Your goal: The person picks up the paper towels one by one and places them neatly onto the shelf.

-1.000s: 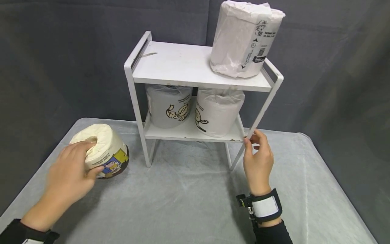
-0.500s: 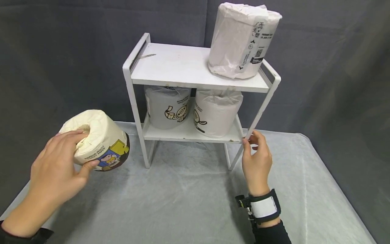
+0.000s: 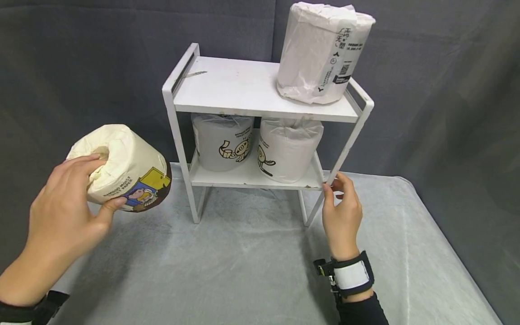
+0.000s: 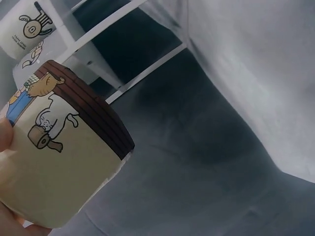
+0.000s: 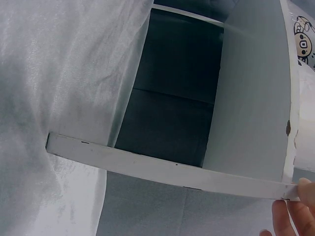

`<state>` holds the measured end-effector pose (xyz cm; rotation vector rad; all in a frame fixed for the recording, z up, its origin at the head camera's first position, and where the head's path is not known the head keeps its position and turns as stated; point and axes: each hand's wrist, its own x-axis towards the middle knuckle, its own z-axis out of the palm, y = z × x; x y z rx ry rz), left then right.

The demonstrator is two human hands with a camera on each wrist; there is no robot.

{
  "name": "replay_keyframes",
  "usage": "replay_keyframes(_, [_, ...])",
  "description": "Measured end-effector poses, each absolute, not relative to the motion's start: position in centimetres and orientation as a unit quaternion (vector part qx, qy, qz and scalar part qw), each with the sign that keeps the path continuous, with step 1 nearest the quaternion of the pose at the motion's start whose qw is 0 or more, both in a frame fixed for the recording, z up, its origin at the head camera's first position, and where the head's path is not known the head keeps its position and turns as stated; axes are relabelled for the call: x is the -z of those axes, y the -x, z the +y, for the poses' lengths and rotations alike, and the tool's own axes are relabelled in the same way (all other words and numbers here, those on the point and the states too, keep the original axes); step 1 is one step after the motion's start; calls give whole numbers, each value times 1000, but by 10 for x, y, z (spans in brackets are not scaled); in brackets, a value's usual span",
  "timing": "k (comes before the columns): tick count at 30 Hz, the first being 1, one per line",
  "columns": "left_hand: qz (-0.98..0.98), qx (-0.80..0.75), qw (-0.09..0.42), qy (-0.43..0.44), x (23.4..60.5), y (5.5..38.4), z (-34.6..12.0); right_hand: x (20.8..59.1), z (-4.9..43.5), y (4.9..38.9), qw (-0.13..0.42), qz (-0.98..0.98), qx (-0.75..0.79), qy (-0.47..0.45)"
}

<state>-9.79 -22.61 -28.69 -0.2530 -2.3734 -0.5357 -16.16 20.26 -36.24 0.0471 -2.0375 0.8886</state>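
My left hand (image 3: 64,205) grips a cream-wrapped toilet paper roll (image 3: 130,169), fingers at its core hole and thumb on its side. The roll is tilted and held above the table, left of a white two-tier shelf (image 3: 237,81). In the left wrist view, the roll's wrapper (image 4: 74,167) shows cartoon cats and a brown band. My right hand (image 3: 343,219) pinches the shelf's front right leg (image 3: 345,151) at the lower board's level. Only a few fingers of that hand show at the corner of the right wrist view, on the leg (image 5: 162,169).
A tall white-wrapped roll (image 3: 321,56) stands on the right of the top board. Two white-wrapped rolls, one on the left (image 3: 215,144) and one on the right (image 3: 292,151), sit on the lower board. A grey cloth (image 3: 243,271) covers the table; dark curtains (image 3: 101,67) hang behind.
My left hand has lifted the toilet paper roll off the table, up and slightly to the left. The right hand stays on the shelf leg.
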Motion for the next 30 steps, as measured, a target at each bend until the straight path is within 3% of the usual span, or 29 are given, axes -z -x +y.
replay_keyframes(19, [-865,222,433,125,256,113,-227,364,203,162,446,-820,-358,-25])
replay_keyframes(30, [-843,231,457,163,234,122,-228,366,204,162,441,-824,-354,-27])
